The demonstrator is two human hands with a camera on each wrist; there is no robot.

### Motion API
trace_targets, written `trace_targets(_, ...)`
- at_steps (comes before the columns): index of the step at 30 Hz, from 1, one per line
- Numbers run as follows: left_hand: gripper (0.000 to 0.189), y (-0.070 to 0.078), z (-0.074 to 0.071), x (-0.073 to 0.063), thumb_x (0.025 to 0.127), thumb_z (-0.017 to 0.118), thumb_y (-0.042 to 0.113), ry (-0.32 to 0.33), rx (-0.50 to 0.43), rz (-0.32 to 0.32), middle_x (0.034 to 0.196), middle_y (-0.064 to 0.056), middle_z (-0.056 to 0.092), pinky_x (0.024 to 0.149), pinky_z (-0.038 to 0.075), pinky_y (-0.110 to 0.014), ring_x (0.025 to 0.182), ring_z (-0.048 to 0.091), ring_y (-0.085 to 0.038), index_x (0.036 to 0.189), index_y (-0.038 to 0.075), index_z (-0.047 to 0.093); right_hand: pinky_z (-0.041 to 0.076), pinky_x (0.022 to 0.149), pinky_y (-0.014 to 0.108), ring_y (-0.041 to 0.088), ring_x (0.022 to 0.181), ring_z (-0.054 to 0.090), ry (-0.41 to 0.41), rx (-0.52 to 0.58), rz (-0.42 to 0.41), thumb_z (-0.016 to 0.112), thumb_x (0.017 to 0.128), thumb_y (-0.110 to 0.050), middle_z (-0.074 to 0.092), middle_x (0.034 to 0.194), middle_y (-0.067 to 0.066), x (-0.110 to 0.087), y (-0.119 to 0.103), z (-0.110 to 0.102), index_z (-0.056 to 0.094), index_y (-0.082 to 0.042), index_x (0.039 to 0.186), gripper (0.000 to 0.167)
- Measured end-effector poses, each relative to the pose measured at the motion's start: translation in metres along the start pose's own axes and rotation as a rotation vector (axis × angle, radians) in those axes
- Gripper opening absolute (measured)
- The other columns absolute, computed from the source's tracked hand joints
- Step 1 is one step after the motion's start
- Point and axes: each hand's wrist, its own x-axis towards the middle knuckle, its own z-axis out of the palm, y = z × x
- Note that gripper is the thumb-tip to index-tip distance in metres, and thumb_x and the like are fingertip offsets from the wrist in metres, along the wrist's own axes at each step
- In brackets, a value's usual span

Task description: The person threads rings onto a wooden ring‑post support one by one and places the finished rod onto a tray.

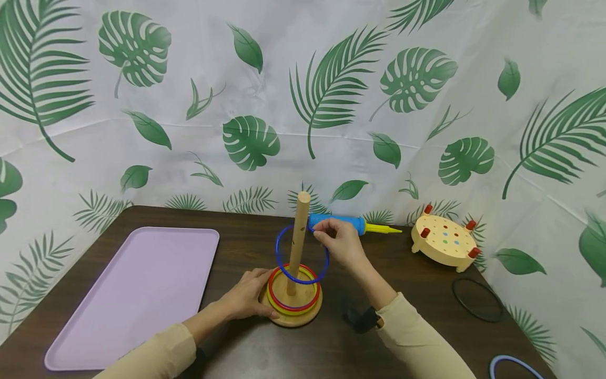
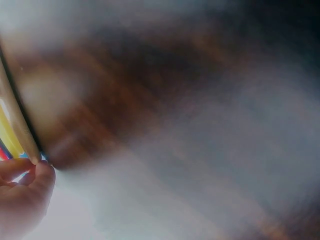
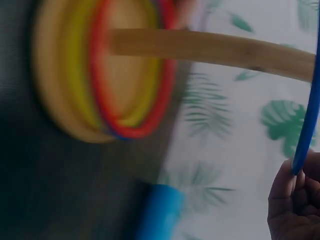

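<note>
A wooden ring stand has an upright post (image 1: 297, 242) on a round base (image 1: 303, 319). My left hand (image 1: 248, 295) grips the base's left edge, the thumb at the front and fingers behind. In the left wrist view, thumb and finger pinch that edge. Above the base, my right hand (image 1: 343, 245) pinches a thin blue ring (image 3: 308, 120) between thumb and fingertips. The ring hangs tilted around the post, its near side lower. Red (image 3: 97, 65) and yellow (image 3: 72, 65) rings lie stacked on the base, with a bit of blue showing under the red.
A lilac tray (image 1: 137, 295) lies at the left. Behind my right hand is a blue pump (image 1: 326, 217) with a yellow nozzle. A cream pegboard-like toy with red knobs (image 1: 445, 239) stands at the back right. Near the right edge are a black ring (image 1: 453, 287) and a light blue ring (image 1: 507, 358).
</note>
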Motion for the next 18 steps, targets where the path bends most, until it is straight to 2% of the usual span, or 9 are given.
trace_targets(4, 0.093, 0.0, 0.0, 0.0, 0.063, 0.087, 0.035, -0.005, -0.005, -0.006, 0.129, -0.021, 0.049, 0.096, 0.038, -0.054, 0.116, 0.043, -0.039, 0.136, -0.004, 0.045, 0.044, 0.056, 0.022, 0.01, 0.063, 0.052, -0.029, -0.075, 0.037, 0.068, 0.085, -0.007, 0.066, 0.074, 0.005, -0.009, 0.023, 0.015, 0.069, -0.002, 0.086, 0.005)
trace_targets(8, 0.092, 0.0, 0.0, 0.0, 0.063, 0.086, 0.035, -0.008, -0.009, -0.006, 0.13, -0.022, 0.049, 0.097, 0.038, -0.054, 0.116, 0.043, -0.039, 0.135, -0.006, 0.045, 0.044, 0.057, 0.022, 0.009, 0.064, 0.052, -0.05, -0.094, 0.067, 0.07, 0.083, -0.008, 0.066, 0.074, 0.003, -0.014, 0.038, 0.026, 0.069, -0.001, 0.084, 0.007)
trace_targets(18, 0.091, -0.001, 0.0, 0.0, 0.063, 0.086, 0.036, 0.002, 0.006, 0.025, 0.128, -0.023, 0.05, 0.096, 0.038, -0.054, 0.115, 0.044, -0.041, 0.132, -0.007, 0.047, 0.044, 0.053, 0.023, 0.008, 0.06, 0.052, -0.099, -0.073, 0.129, 0.069, 0.083, -0.007, 0.066, 0.071, 0.002, -0.018, 0.05, 0.043, 0.068, -0.001, 0.081, 0.007)
